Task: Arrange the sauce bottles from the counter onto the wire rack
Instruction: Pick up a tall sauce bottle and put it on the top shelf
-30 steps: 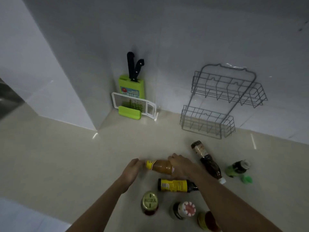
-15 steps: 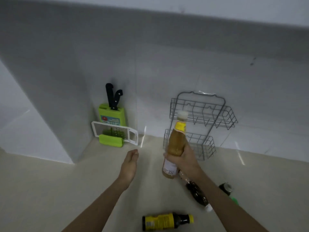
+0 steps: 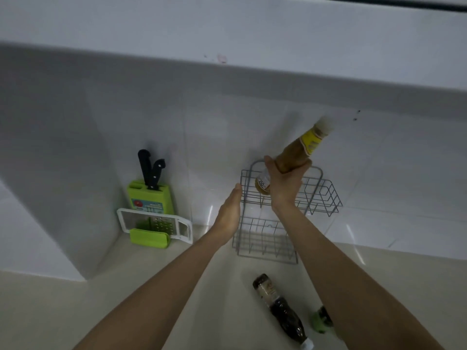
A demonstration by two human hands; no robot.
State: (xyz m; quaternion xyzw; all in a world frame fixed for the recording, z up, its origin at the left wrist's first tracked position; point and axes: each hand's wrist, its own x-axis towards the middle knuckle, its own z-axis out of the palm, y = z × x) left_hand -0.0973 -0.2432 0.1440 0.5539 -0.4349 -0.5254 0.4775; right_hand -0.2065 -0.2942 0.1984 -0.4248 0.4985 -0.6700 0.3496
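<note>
Rack (image 3: 326, 195): we see both tiers bare.
Right hand (image 3: 284, 184): we grip the amber bottle (image 3: 294, 155) tilted over the top tier.
Left hand (image 3: 228, 214): flat, holding nothing, beside the rack.
Left: dark bottle (image 3: 279, 309) and green bottle (image 3: 321, 320) lie on the counter (image 3: 50, 311).

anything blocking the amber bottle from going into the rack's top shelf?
Nothing visible. The right hand holds the amber bottle tilted over the wire rack, whose top shelf looks empty. The open left hand is at the rack's left edge, outside the basket.

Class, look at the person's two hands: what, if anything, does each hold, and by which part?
The right hand grips the orange-brown sauce bottle around its lower body, near the base. The left hand is open and holds nothing.
</note>
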